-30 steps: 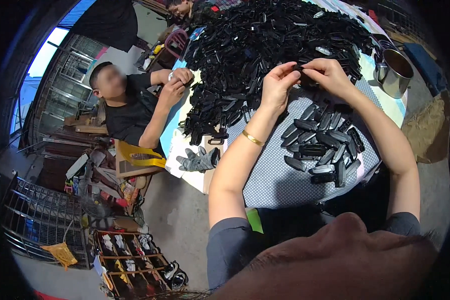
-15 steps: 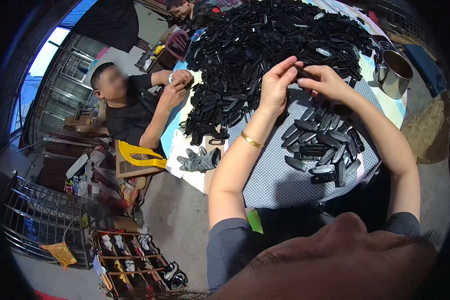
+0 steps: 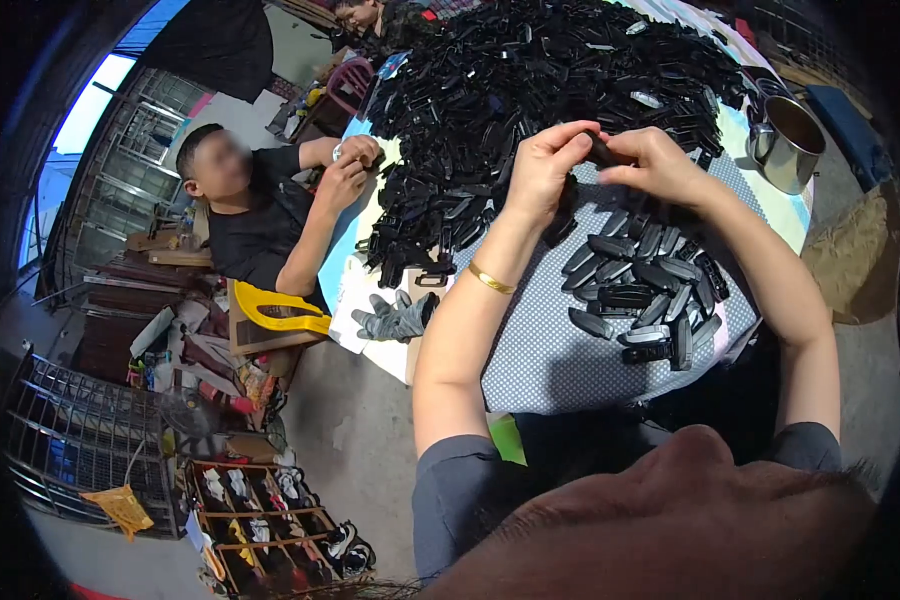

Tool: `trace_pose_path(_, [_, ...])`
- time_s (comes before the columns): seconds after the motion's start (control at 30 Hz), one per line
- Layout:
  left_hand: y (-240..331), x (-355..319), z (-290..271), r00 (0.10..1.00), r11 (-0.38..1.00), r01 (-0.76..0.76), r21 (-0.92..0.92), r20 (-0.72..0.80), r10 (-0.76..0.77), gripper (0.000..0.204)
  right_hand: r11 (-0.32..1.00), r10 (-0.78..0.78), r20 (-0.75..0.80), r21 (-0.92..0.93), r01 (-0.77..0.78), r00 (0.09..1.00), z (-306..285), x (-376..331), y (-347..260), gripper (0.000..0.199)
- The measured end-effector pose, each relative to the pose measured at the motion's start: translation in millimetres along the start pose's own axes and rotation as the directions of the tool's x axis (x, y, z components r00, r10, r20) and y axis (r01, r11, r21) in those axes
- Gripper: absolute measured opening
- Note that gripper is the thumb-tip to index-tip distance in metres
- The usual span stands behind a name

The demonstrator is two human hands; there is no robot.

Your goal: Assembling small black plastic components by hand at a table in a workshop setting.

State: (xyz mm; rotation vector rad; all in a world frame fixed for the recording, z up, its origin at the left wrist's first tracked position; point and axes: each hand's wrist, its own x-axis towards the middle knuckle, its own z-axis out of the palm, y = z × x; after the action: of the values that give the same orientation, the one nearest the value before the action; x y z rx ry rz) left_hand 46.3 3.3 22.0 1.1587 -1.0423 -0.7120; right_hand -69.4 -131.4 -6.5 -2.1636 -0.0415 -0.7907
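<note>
Glossy black plastic pieces [image 3: 530,90] lie on a matt dotted cloth [image 3: 550,350] beside a shiny metal cup [image 3: 790,140].

The person is wearing short grey sleeves [image 3: 450,480]; a thin gold bangle [image 3: 491,279] is circling the left wrist; both forearms are showing bare

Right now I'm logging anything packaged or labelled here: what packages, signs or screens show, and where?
Yellow bag: flat, crumpled, lower left by the wire rack.
Divided wooden crate: on the floor, holding small black-and-white packed items.
No signs or screens visible.
</note>
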Motion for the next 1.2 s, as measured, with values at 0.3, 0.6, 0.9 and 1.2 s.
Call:
trace_pose_path(0.3, [26.4, -23.0, 22.7, 0.826, 0.773, -0.113, 0.624, 0.491, -0.275, 0.032, 0.890, -0.065, 0.422, -0.386, 0.244, 0.904, -22.3, -3.4, 6.1, 0.016])
trace_pose_path(0.6, [21.6, -20.5, -13.3, 0.824, 0.097, -0.155, 0.983, 0.183, -0.536, 0.031, 0.921, -0.133, 0.174, -0.343, 0.187, 0.976, -7.3, -3.9, 7.3, 0.020])
trace_pose_path(0.9, [-3.6, -8.1, -4.9, 0.987, 0.547, -0.131, 0.827, 0.162, -0.007, 0.019, 0.994, 0.106, -0.030, -0.020, -0.107, 0.994, 0.2, 1.1, 2.9, 0.027])
trace_pose_path(1.2, [-18.2, -2.8, 5.4, 0.998, 0.865, 0.053, 0.498, -0.040, -0.038, 0.022, 0.995, 0.061, -0.094, 0.081, -0.053, 0.994, 5.3, 0.0, 9.3, 0.018])
